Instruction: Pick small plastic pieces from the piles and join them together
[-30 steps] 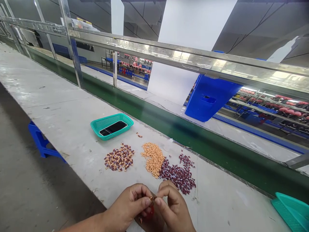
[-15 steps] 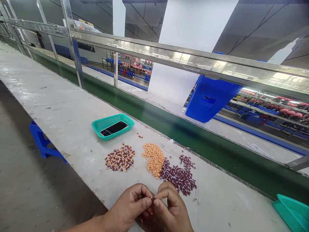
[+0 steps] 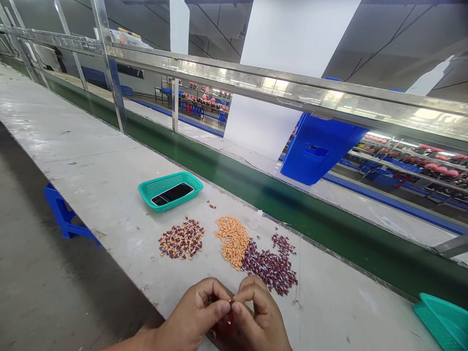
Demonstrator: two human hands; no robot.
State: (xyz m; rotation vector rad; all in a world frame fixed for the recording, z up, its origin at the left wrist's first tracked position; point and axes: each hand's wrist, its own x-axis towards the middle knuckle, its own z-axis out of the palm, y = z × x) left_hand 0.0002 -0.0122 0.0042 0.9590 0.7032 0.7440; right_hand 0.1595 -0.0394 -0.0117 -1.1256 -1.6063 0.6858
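Observation:
My left hand (image 3: 201, 312) and my right hand (image 3: 258, 312) meet at the near edge of the table, thumbs and forefingers pinched tip to tip. Between the fingertips is a small orange piece (image 3: 230, 302), mostly covered; a dark part may be with it. Just beyond the hands lie a pile of small orange pieces (image 3: 232, 241) and, touching it on the right, a pile of small dark maroon pieces (image 3: 272, 268). To the left is a separate pile of mixed orange-and-maroon pieces (image 3: 182, 239). Something red below the fingers is too hidden to name.
A green perforated basket (image 3: 149, 201) holding a phone (image 3: 173, 193) stands behind the piles. More green baskets (image 3: 438, 317) are at the lower right. A green conveyor belt (image 3: 234, 173) runs behind the table, under a metal rail. A blue bin (image 3: 314, 163) stands beyond; a blue stool (image 3: 64, 214) is at left.
Both hands stay almost in place, with only slight finger movement around the small piece. The dark part seen at the fingertips earlier is now less visible.

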